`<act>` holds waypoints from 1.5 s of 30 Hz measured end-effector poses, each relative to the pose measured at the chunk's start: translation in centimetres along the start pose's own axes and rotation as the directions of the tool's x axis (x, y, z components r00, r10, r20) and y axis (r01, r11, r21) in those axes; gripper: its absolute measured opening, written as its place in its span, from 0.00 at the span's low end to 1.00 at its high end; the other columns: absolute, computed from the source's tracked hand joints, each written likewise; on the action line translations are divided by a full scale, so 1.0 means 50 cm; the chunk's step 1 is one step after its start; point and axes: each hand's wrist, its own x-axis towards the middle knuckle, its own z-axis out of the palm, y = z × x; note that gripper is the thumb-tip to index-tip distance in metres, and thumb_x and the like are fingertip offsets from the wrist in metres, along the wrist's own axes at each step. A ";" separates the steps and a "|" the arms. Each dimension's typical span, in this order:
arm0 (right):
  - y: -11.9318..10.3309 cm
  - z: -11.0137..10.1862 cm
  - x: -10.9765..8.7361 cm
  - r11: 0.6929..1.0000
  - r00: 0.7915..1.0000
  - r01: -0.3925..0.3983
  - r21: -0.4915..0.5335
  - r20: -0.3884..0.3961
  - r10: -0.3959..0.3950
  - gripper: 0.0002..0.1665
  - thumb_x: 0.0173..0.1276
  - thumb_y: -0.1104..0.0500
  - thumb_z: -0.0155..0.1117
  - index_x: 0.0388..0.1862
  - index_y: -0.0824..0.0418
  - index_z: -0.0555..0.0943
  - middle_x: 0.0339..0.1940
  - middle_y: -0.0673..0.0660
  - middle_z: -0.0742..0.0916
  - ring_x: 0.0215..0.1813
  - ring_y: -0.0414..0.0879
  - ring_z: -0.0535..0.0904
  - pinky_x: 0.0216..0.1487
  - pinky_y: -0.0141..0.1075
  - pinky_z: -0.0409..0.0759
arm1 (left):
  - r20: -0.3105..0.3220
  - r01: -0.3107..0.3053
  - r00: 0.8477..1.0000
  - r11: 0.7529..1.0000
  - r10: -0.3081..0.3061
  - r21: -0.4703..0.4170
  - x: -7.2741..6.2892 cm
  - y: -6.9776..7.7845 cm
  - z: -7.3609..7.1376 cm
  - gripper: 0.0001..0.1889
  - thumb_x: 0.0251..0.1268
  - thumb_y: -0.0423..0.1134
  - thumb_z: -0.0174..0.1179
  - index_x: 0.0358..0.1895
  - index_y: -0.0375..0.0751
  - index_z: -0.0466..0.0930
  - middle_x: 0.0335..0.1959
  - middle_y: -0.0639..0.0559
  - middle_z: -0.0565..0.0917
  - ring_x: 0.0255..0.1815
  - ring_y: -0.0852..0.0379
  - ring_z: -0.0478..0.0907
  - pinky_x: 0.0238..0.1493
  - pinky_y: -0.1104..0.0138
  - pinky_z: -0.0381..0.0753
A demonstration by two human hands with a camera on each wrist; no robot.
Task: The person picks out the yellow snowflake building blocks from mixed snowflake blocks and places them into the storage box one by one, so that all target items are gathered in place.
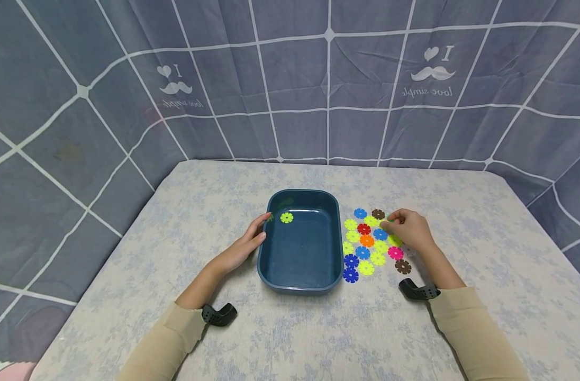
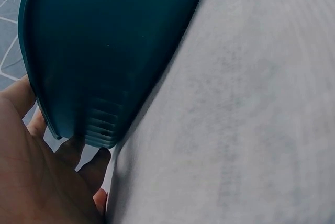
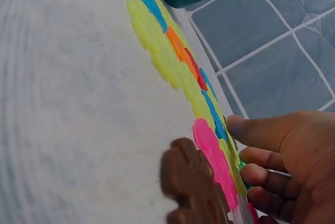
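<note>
Lying right of the bin, notched discs sit nearest the right hand, fingers bent, any hold unclear; left hand, fingers relaxed, touches the bin's left side; the bin's long axis points away.

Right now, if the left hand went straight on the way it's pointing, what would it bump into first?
The blue tub, most likely. The left hand points at its side and seems to be touching it.
</note>
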 end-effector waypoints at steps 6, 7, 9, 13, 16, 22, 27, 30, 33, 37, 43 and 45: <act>0.001 0.004 0.001 1.000 1.000 0.012 -0.006 -0.003 -0.013 0.23 0.67 0.51 0.68 0.47 0.71 0.78 0.30 0.56 0.76 0.30 0.49 0.69 0.30 0.38 0.68 | -0.009 0.002 1.000 1.000 -0.002 0.007 -0.002 0.000 0.002 0.29 0.82 0.41 0.35 0.80 0.52 0.39 0.80 0.49 0.39 0.79 0.46 0.34 0.72 0.43 0.43; 0.000 0.005 0.000 1.000 1.000 0.015 -0.012 -0.004 -0.015 0.23 0.67 0.51 0.68 0.47 0.71 0.78 0.29 0.56 0.76 0.30 0.49 0.69 0.30 0.38 0.68 | -0.009 0.002 1.000 1.000 -0.002 0.008 -0.002 0.000 0.002 0.29 0.82 0.41 0.35 0.80 0.52 0.39 0.80 0.49 0.40 0.79 0.46 0.34 0.72 0.43 0.43; 0.000 0.006 0.001 1.000 1.000 0.020 -0.025 -0.006 -0.020 0.22 0.67 0.52 0.67 0.46 0.71 0.78 0.29 0.56 0.75 0.30 0.49 0.69 0.30 0.38 0.67 | -0.010 0.001 1.000 1.000 -0.001 0.008 -0.002 0.000 0.002 0.29 0.82 0.42 0.35 0.80 0.52 0.39 0.80 0.49 0.39 0.79 0.46 0.34 0.72 0.42 0.43; -0.001 0.008 0.001 0.999 1.000 0.014 -0.043 -0.007 -0.015 0.21 0.68 0.53 0.67 0.46 0.71 0.78 0.29 0.56 0.75 0.30 0.50 0.69 0.31 0.38 0.67 | -0.010 0.005 1.000 1.000 -0.005 0.010 -0.001 0.001 0.002 0.29 0.82 0.41 0.35 0.80 0.52 0.39 0.80 0.48 0.39 0.78 0.45 0.34 0.72 0.42 0.43; -0.004 0.009 0.001 0.999 1.000 0.001 -0.051 -0.002 -0.001 0.21 0.69 0.53 0.66 0.46 0.71 0.77 0.30 0.57 0.75 0.31 0.50 0.69 0.32 0.38 0.67 | -0.008 0.008 1.000 1.000 -0.008 0.015 0.000 0.001 0.001 0.29 0.82 0.41 0.34 0.80 0.52 0.39 0.80 0.48 0.39 0.78 0.45 0.34 0.72 0.42 0.43; -0.012 0.010 0.000 0.999 1.000 -0.019 -0.049 0.011 0.020 0.22 0.70 0.54 0.65 0.47 0.73 0.76 0.32 0.59 0.75 0.33 0.51 0.69 0.33 0.39 0.68 | -0.006 0.007 1.000 1.000 -0.007 0.018 0.001 -0.001 0.000 0.29 0.82 0.41 0.34 0.80 0.52 0.39 0.80 0.47 0.39 0.78 0.44 0.34 0.72 0.41 0.42; -0.013 0.011 0.001 0.998 0.999 -0.030 -0.056 0.016 0.031 0.22 0.70 0.53 0.65 0.48 0.73 0.76 0.33 0.59 0.75 0.34 0.51 0.69 0.34 0.39 0.68 | -0.008 0.009 1.000 1.000 -0.009 0.021 0.000 0.001 0.000 0.29 0.82 0.42 0.35 0.80 0.52 0.39 0.80 0.48 0.39 0.78 0.45 0.34 0.72 0.41 0.43; -0.012 0.011 0.003 0.997 0.999 -0.031 -0.066 0.019 0.032 0.22 0.70 0.53 0.65 0.47 0.72 0.75 0.33 0.59 0.75 0.34 0.51 0.69 0.34 0.39 0.69 | -0.008 0.008 1.000 1.000 -0.008 0.021 0.000 0.000 0.000 0.29 0.82 0.41 0.35 0.80 0.52 0.39 0.80 0.47 0.39 0.78 0.45 0.34 0.72 0.41 0.43; -0.010 0.010 0.003 0.996 0.999 -0.025 -0.082 0.026 0.027 0.23 0.70 0.53 0.65 0.46 0.72 0.75 0.33 0.60 0.75 0.34 0.52 0.69 0.35 0.40 0.70 | -0.008 0.009 1.000 1.000 -0.009 0.020 0.000 -0.001 -0.001 0.29 0.82 0.41 0.34 0.80 0.52 0.39 0.80 0.47 0.39 0.78 0.44 0.34 0.72 0.41 0.42; -0.011 0.009 0.004 0.995 0.999 -0.029 -0.097 0.031 0.032 0.24 0.69 0.52 0.66 0.46 0.73 0.73 0.34 0.61 0.76 0.35 0.53 0.70 0.37 0.41 0.71 | -0.009 0.013 1.000 1.000 -0.013 0.022 -0.001 0.000 -0.001 0.29 0.82 0.42 0.34 0.80 0.52 0.39 0.80 0.47 0.39 0.78 0.44 0.34 0.72 0.41 0.42; -0.016 0.008 0.001 0.994 0.999 -0.048 -0.101 0.009 0.049 0.25 0.68 0.51 0.67 0.44 0.72 0.73 0.34 0.61 0.76 0.35 0.54 0.71 0.38 0.41 0.72 | -0.007 0.012 1.000 1.000 -0.011 0.013 -0.001 0.002 -0.001 0.29 0.82 0.43 0.35 0.80 0.53 0.39 0.80 0.48 0.39 0.78 0.45 0.34 0.72 0.42 0.43; -0.019 0.008 -0.001 0.994 0.999 -0.051 -0.097 -0.005 0.051 0.24 0.67 0.52 0.68 0.43 0.72 0.73 0.33 0.61 0.76 0.34 0.53 0.71 0.36 0.40 0.72 | -0.006 0.012 1.000 1.000 -0.012 0.010 -0.002 0.004 0.000 0.29 0.82 0.44 0.35 0.80 0.53 0.39 0.80 0.48 0.39 0.79 0.45 0.34 0.72 0.42 0.43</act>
